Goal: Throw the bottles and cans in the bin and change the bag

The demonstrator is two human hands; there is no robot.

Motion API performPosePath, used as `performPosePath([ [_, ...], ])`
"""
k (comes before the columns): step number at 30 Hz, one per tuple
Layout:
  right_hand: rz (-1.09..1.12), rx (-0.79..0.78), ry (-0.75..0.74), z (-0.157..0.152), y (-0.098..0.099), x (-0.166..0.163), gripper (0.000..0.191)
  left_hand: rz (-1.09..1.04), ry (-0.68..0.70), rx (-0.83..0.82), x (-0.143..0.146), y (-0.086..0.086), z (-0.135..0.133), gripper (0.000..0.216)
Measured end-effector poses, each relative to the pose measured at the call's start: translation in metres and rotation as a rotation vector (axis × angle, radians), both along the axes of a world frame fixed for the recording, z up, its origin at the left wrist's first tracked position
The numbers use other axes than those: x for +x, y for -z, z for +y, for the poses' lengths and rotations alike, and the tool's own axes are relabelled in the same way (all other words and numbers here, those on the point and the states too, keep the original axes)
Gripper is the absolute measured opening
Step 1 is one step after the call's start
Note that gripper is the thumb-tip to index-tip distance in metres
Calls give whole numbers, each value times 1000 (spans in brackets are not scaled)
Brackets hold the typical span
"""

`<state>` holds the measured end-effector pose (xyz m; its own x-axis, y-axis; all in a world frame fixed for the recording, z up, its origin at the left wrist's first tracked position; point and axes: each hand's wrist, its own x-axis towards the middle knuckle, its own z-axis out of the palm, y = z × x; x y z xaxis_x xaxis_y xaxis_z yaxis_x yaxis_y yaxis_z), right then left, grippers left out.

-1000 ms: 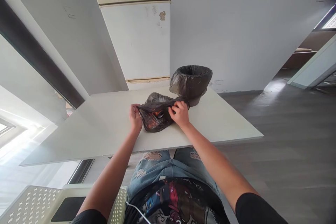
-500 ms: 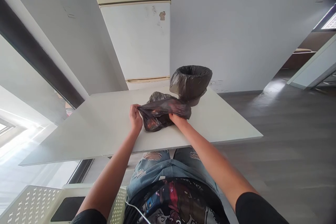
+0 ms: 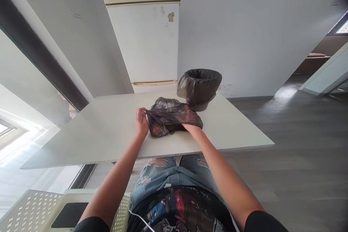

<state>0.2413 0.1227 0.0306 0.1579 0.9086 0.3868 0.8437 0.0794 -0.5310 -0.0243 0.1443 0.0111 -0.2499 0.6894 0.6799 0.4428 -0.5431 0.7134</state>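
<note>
A thin, see-through black plastic bag [image 3: 165, 117] lies crumpled on the white table [image 3: 114, 127] in front of me. Its left edge is pinched in the closed fingers of my left hand [image 3: 141, 121], which pulls the film taut. My right hand [image 3: 190, 125] reaches into the bag's opening; the film covers its fingers, so their pose cannot be made out. Reddish patches show through the plastic at the lower left, from something I cannot identify. Just behind the bag, a trash can [image 3: 201, 107] stands upright with a black liner [image 3: 194, 88] folded over its rim.
Beyond the table's far edge stands a white refrigerator [image 3: 146, 43] against the grey wall. At the lower left is a pale perforated plastic basket [image 3: 32, 208] with a dark flat panel [image 3: 69, 214] beside it. A white cable [image 3: 140, 217] crosses by my shirt.
My right hand has shifted a little right inside the bag, stretching the film along with it. My left hand keeps its pinch on the edge. The view has tilted slightly.
</note>
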Motion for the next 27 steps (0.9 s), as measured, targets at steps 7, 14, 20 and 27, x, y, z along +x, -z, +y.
performPosePath([
  [7,806,-404,-337,-85,-6,22,48,-12,41,-72,-2,5,1,14],
  [14,672,-376,-262,-138,-38,62,52,-97,67,-101,2,4,1,12],
  [20,492,-383,-380,-181,-80,97,40,-47,49,-92,0,-2,-1,16],
  [27,494,-251,-380,-201,-113,90,37,-103,162,47,7,-72,-41,26],
])
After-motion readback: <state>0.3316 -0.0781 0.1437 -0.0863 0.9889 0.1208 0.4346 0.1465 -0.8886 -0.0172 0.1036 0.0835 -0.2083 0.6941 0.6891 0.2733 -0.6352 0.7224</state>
